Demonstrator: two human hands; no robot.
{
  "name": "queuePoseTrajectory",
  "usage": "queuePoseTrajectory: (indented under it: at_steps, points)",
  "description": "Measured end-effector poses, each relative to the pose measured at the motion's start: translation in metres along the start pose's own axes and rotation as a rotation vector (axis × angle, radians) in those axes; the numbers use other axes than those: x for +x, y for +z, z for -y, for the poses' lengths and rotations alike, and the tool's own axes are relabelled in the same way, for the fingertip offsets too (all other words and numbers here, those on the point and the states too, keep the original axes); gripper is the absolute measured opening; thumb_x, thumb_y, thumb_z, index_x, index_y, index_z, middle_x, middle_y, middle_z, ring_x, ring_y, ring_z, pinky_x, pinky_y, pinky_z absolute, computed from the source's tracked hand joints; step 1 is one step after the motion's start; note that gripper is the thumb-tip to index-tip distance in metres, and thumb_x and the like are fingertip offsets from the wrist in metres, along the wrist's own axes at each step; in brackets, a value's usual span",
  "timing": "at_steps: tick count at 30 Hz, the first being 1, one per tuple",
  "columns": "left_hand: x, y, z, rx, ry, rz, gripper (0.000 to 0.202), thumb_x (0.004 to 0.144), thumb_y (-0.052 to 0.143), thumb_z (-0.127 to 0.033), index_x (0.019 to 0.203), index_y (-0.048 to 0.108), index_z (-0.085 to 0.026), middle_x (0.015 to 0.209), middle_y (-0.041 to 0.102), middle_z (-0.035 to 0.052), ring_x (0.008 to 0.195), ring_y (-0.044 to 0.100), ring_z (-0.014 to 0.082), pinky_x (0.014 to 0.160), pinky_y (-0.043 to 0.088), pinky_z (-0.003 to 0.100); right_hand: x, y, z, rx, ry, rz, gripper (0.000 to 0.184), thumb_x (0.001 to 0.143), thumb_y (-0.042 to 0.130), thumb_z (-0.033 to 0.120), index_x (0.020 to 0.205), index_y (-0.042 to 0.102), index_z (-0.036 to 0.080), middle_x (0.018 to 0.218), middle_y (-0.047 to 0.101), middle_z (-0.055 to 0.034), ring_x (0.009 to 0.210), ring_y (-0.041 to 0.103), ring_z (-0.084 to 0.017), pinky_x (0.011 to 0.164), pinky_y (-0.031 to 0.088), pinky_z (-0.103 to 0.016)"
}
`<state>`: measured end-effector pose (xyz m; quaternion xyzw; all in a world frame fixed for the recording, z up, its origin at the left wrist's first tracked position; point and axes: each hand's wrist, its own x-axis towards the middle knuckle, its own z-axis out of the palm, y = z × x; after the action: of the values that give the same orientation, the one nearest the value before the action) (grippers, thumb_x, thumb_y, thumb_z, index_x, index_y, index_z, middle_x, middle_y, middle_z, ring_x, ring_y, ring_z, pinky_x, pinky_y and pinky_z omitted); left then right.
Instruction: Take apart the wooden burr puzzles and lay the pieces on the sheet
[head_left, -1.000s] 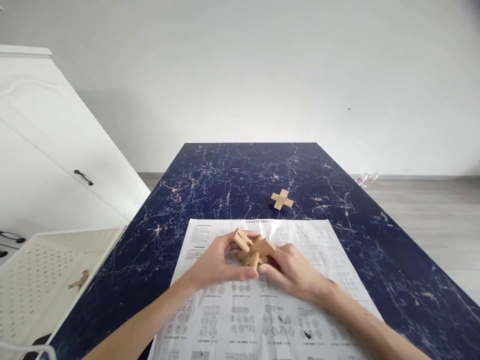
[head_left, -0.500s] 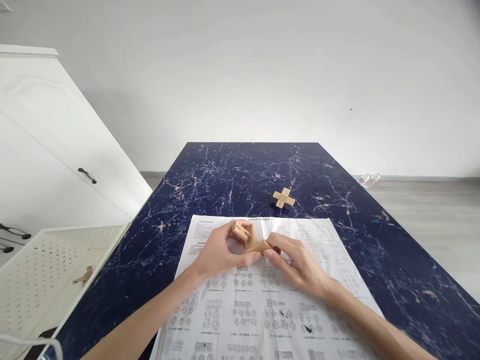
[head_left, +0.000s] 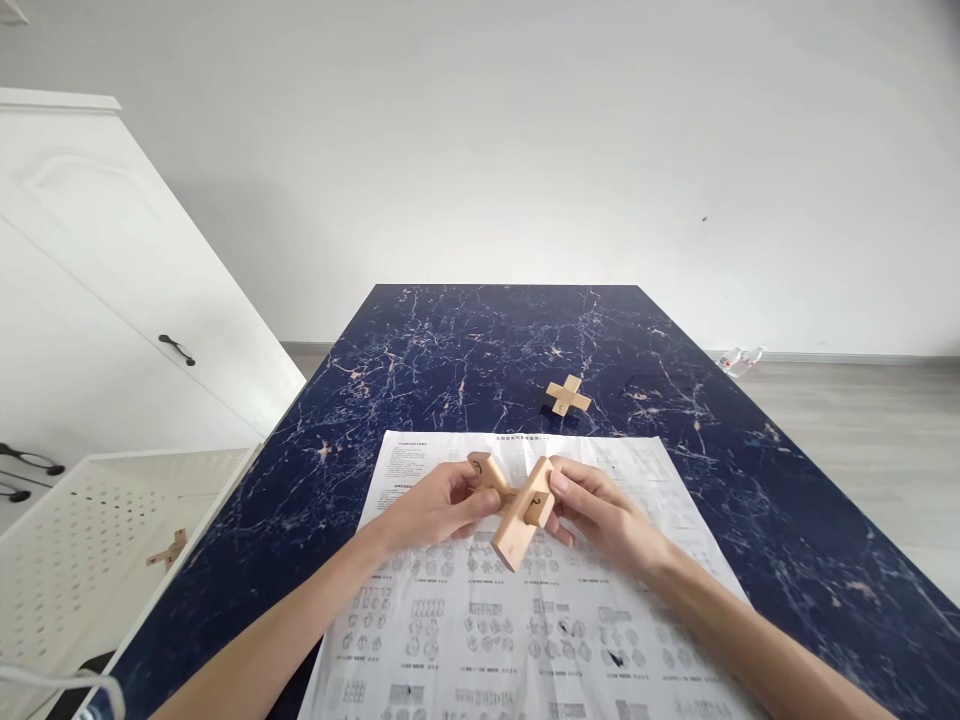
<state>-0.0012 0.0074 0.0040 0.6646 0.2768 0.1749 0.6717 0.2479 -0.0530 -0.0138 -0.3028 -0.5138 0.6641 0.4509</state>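
A wooden burr puzzle (head_left: 516, 510) of crossed light-wood bars is held just above a printed instruction sheet (head_left: 517, 620). My left hand (head_left: 431, 510) pinches its left bar, fingers closed round it. My right hand (head_left: 600, 515) grips the right side, fingers wrapped on the long bar that slants down toward me. A second, small wooden cross piece (head_left: 567, 395) lies alone on the dark blue marble table (head_left: 750, 480), beyond the sheet.
A white perforated basket (head_left: 82, 540) stands off the table's left edge with a wooden piece (head_left: 169, 550) in it. A white cabinet (head_left: 97, 300) rises at the left. Grey floor lies to the right, with a small clear object (head_left: 739, 357) by the wall.
Both hands turned the puzzle: the long bar now slants down toward me, and the hands sit slightly farther apart and a little higher on the sheet.
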Motion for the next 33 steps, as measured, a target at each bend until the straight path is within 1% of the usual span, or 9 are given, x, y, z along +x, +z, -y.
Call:
queuePoseTrajectory:
  at_steps: [3, 6, 11, 15, 20, 23, 26, 29, 33]
  points:
    - [0.001, -0.006, 0.006, -0.148, 0.004, 0.064, 0.051, 0.09, 0.08, -0.067, 0.099, 0.066, -0.019, 0.048, 0.046, -0.0113, 0.034, 0.04, 0.008, 0.04, 0.031, 0.021, 0.0, -0.002, -0.001, 0.123, -0.011, 0.074, 0.041, 0.109, 0.062, 0.055, 0.087, 0.067, 0.021, 0.069, 0.059, 0.0012, 0.052, 0.042, -0.011, 0.058, 0.039, -0.029]
    - [0.003, -0.012, 0.006, -0.312, 0.066, -0.109, 0.047, 0.09, 0.084, -0.06, 0.092, 0.064, -0.018, 0.051, 0.054, -0.0086, 0.032, 0.048, 0.0085, 0.037, 0.033, 0.021, 0.0, -0.005, 0.001, 0.116, -0.029, 0.038, 0.047, 0.108, 0.061, 0.06, 0.08, 0.061, 0.022, 0.064, 0.053, 0.0032, 0.05, 0.038, -0.011, 0.057, 0.038, -0.03]
    - [0.006, -0.018, 0.001, -0.416, 0.144, -0.315, 0.053, 0.093, 0.082, -0.058, 0.074, 0.056, -0.016, 0.06, 0.055, -0.0058, 0.04, 0.041, 0.0024, 0.043, 0.034, 0.019, 0.001, 0.002, 0.003, -0.355, 0.011, -0.149, 0.049, 0.109, 0.057, 0.059, 0.078, 0.059, 0.022, 0.068, 0.056, 0.001, 0.059, 0.046, -0.014, 0.06, 0.038, -0.031]
    - [0.007, -0.015, 0.002, -0.442, 0.159, -0.347, 0.04, 0.096, 0.082, -0.05, 0.088, 0.062, -0.016, 0.08, 0.066, -0.0024, 0.045, 0.044, 0.0009, 0.047, 0.036, 0.019, 0.001, 0.016, -0.005, -0.694, 0.021, -0.197, 0.042, 0.111, 0.052, 0.054, 0.086, 0.064, 0.022, 0.073, 0.061, -0.0008, 0.064, 0.051, -0.017, 0.062, 0.041, -0.032]
    - [0.005, -0.003, 0.002, -0.286, 0.12, -0.268, 0.037, 0.108, 0.066, -0.048, 0.134, 0.064, -0.023, 0.111, 0.075, 0.0062, 0.057, 0.063, 0.0075, 0.05, 0.041, 0.022, 0.0, 0.015, -0.011, -0.892, -0.301, -0.482, 0.021, 0.104, 0.067, 0.041, 0.115, 0.061, 0.025, 0.1, 0.068, -0.0053, 0.087, 0.062, -0.022, 0.08, 0.053, -0.039]
    - [0.005, 0.007, 0.002, -0.071, 0.105, -0.268, 0.046, 0.113, 0.053, -0.05, 0.153, 0.054, -0.027, 0.125, 0.076, 0.0104, 0.066, 0.071, 0.012, 0.053, 0.047, 0.024, 0.0, 0.01, -0.01, -0.761, -0.372, -0.404, 0.029, 0.107, 0.064, 0.036, 0.133, 0.053, 0.027, 0.102, 0.068, -0.0037, 0.082, 0.065, -0.02, 0.077, 0.056, -0.038]
    - [0.004, 0.016, 0.004, 0.152, 0.132, -0.294, 0.05, 0.115, 0.047, -0.052, 0.157, 0.051, -0.026, 0.11, 0.08, 0.0079, 0.067, 0.074, 0.0154, 0.06, 0.054, 0.027, -0.002, 0.011, -0.01, -0.731, -0.344, -0.243, 0.041, 0.108, 0.064, 0.032, 0.146, 0.049, 0.032, 0.108, 0.07, -0.0038, 0.078, 0.066, -0.018, 0.071, 0.057, -0.035]
    - [0.002, 0.021, 0.006, 0.313, 0.159, -0.33, 0.051, 0.116, 0.044, -0.05, 0.16, 0.046, -0.026, 0.096, 0.08, 0.0051, 0.075, 0.076, 0.02, 0.073, 0.059, 0.033, -0.004, 0.017, -0.01, -0.816, -0.32, -0.12, 0.038, 0.108, 0.064, 0.03, 0.145, 0.056, 0.034, 0.108, 0.073, -0.0034, 0.078, 0.065, -0.018, 0.067, 0.056, -0.033]
    - [-0.001, 0.023, 0.005, 0.399, 0.16, -0.395, 0.054, 0.116, 0.042, -0.052, 0.163, 0.038, -0.026, 0.093, 0.078, 0.0039, 0.078, 0.074, 0.0219, 0.074, 0.058, 0.034, -0.007, 0.021, -0.009, -0.791, -0.261, -0.111, 0.034, 0.108, 0.064, 0.031, 0.142, 0.062, 0.032, 0.107, 0.076, -0.0047, 0.081, 0.067, -0.02, 0.065, 0.055, -0.033]
